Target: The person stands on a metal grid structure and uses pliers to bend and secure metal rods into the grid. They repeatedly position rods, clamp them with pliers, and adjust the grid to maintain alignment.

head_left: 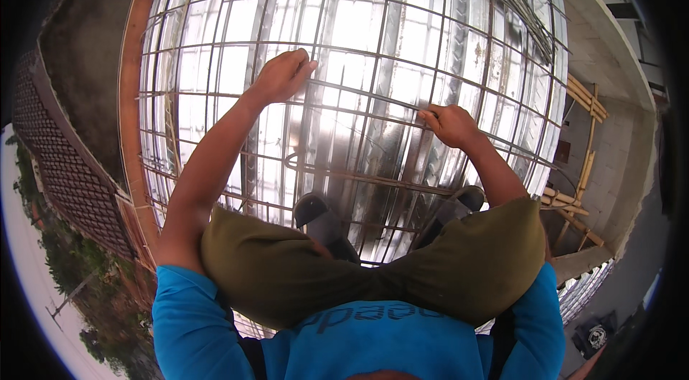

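I am squatting over a grid of thin steel rebar (pixel 326 48) laid above shiny corrugated metal decking (pixel 352 17). My left hand (pixel 284 76) is closed around a rebar rod (pixel 366 94) near the middle of the grid. Farther right along the same rod, my right hand (pixel 452 124) has its fingers closed on it, thumb toward the left. The rod runs slightly downward to the right between the two hands. Nearer to me lies a bar with a hooked end (pixel 293 162), crossing in front of my shoes (pixel 321 216).
Several loose rods (pixel 527 20) lie bunched at the far right of the deck. A brown board edge (pixel 131 57) borders the left side, with a tiled roof (pixel 72 157) beyond. Past the right edge, bamboo poles (pixel 585 179) stand in a lower space beside a concrete wall (pixel 639 165).
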The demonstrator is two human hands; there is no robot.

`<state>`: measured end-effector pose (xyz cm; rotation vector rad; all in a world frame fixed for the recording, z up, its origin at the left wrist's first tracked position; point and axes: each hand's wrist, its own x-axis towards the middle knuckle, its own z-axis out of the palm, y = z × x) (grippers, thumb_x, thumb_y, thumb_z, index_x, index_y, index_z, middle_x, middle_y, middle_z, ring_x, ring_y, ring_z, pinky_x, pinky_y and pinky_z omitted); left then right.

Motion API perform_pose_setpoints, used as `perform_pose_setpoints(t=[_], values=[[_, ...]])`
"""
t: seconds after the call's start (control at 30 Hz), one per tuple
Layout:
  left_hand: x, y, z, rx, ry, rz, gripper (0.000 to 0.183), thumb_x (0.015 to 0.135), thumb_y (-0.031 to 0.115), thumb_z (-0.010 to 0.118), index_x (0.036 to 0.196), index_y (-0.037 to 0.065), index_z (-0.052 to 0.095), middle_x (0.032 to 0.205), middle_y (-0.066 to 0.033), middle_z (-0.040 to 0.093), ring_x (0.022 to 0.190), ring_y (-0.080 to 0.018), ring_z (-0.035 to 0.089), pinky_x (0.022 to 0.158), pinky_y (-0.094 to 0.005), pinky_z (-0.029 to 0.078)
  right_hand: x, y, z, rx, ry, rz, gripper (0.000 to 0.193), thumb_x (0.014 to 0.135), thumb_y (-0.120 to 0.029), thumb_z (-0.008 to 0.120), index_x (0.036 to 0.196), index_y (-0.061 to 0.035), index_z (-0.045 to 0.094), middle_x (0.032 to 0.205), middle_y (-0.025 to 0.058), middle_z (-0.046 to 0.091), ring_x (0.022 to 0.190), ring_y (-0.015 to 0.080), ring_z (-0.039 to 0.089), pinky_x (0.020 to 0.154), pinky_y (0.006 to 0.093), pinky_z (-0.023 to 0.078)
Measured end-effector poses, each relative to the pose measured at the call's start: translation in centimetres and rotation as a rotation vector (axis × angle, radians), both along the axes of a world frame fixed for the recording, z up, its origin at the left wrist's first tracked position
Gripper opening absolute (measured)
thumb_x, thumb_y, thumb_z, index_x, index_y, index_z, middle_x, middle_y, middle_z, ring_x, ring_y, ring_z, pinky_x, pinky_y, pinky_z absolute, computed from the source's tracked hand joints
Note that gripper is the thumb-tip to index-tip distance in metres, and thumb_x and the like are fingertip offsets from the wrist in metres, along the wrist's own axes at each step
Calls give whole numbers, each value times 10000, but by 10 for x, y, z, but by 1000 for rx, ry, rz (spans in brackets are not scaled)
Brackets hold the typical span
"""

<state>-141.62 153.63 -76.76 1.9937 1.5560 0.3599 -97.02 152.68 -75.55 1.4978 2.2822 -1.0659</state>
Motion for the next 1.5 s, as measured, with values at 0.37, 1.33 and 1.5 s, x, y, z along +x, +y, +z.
perform_pose_setpoints(t=[0.37,1.33,1.5], values=[[13,-18,-20,-213,22,208,616,1127,465,512,1602,101,367,1094,-210,766,967,-390,767,890,-484,578,7,-20,-19,166,19,54,471,1085,-528,555,990,-86,689,772,193,696,791,425,708,724,545,548],[81,-51,-60,240,490,138,553,1122,459,480,1663,352,444,1760,-288,218,1666,-463,84,1140,-872,-122,72,-45,-50,589,93,148,189,943,-340,800,966,-170,719,1239,91,597,1184,287,581,1052,534,366],[88,-51,-55,184,525,80,493,1155,491,392,1618,363,503,1766,-163,263,1687,-342,48,1272,-721,-102,73,-39,-52,633,145,129,205,936,-362,807,902,-186,708,1333,95,604,1443,315,497,1241,626,262]])
